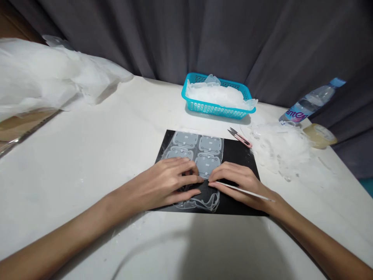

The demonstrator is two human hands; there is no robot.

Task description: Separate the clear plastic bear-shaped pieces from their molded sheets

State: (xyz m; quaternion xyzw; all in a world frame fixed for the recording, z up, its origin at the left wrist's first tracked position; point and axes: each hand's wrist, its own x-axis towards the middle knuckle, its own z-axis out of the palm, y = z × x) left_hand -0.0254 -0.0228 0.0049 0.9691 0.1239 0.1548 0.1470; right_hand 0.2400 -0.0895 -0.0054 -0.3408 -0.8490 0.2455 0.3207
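Note:
A clear, flexible moulded sheet [210,144] with several rounded rectangular panels lies on a black mat [237,153]. My left hand [177,179] rests palm down on the sheet's near left part, its thumb and index finger apart. Close beside those fingertips, my right hand [237,181] pinches a thin white stick-like tool [247,191], whose rear end points back past the wrist. The tool's tip is hidden at the fingers, by the sheet's near edge. Loose clear edging [201,204] curls on the mat below the left hand.
Pink-handled thread snips [240,138] lie at the mat's far edge. To their right are a heap of clear scraps [281,146], a tape roll [320,136] and a water bottle [310,102]. A blue basket [218,111] holds translucent pieces. White plastic bagging [58,74] covers the far left.

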